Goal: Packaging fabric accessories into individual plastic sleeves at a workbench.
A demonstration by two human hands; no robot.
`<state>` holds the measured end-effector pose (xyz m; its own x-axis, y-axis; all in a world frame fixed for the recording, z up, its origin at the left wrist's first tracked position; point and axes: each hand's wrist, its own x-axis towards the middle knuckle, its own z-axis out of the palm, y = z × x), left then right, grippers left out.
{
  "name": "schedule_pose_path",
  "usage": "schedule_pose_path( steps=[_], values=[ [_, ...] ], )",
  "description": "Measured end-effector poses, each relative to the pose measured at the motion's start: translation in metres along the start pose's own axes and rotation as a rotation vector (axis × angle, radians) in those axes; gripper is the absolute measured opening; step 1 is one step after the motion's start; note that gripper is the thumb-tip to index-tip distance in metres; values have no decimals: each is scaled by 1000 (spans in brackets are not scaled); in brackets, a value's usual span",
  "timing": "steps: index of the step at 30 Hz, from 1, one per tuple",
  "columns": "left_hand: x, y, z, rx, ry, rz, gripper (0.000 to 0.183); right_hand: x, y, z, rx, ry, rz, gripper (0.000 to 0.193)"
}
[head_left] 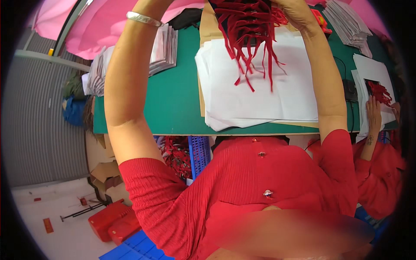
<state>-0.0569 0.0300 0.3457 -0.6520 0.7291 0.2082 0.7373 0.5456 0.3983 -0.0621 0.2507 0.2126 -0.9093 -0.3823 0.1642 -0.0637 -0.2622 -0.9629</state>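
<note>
A bunch of red ribbons (249, 26) on a dark backing hangs over a stack of white paper sheets (260, 102), with loose ends dangling downward. My right hand (299, 15) is at the top edge, its fingers curled at the right side of the bunch and partly cut off by the frame. My left forearm, with a silver bracelet (143, 18) at the wrist, reaches up to the top edge. The left hand itself lies outside the picture. The sheets rest on brown paper (202, 97) on a green table (173, 104).
Stacks of folded papers stand at the left (164, 52) and far right (346, 24). At the right, a co-worker's hand (373, 115) rests on white sheets beside another red ribbon piece (379, 92). A blue crate (199, 156) and red ribbons (175, 156) are below the table edge.
</note>
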Motion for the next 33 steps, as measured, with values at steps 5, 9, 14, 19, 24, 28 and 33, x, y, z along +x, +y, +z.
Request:
schedule_pose_path(
  steps=[5, 9, 14, 19, 24, 28, 33],
  values=[
    [5, 18, 9, 81, 105, 51, 16, -5, 6, 11, -74, 416, -80, 56],
    [2, 30, 6, 72, 179, 0, 18, -14, -14, 62, -538, 385, -184, 84],
    [22, 54, 4, 253, 150, 47, 21, -13, -9, 70, -352, 345, -271, 113],
    [27, 58, -2, 192, 221, 108, 23, -18, 53, 43, -401, 386, -351, 118],
    [22, 56, -2, 78, 298, 104, 23, -63, 92, 1, -833, 409, -435, 94],
    [24, 60, -1, -20, 325, 86, 23, -73, 15, 10, -356, 228, -411, 117],
    [18, 53, 12, 34, 255, 109, 27, -52, -9, 38, -313, 384, -127, 111]
  ],
)
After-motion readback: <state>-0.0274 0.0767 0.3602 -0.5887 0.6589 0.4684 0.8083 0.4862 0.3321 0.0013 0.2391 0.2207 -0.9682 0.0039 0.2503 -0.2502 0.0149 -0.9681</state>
